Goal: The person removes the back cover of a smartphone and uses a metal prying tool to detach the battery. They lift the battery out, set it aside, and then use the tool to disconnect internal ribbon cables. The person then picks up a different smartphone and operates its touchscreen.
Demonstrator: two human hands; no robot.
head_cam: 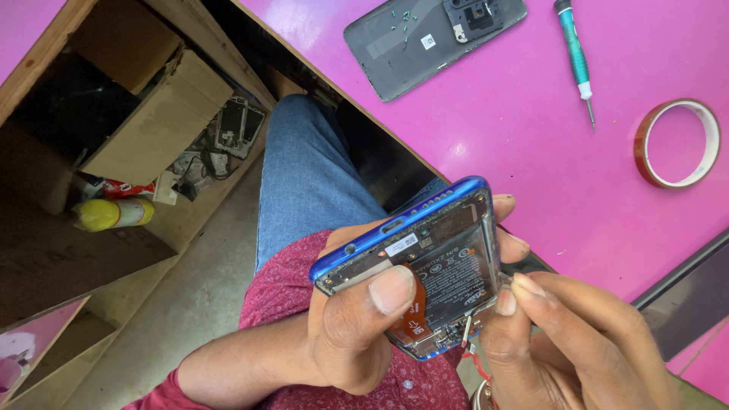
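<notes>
Two hands | left hand (345, 334) grips glossy blue opened phone (433, 266) | right hand (562, 342) pinches thin, perhaps metal, tweezers (465, 332)

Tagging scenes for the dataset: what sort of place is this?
Likely a phone repair bench. An opened blue phone sits in the left hand, its removed grey back cover and a precision screwdriver lie on the pink worktop.

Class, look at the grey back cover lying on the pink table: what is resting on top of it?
On the grey back cover lie small green screws and a dark camera frame. Whatever lies under the cover is hidden.
</notes>
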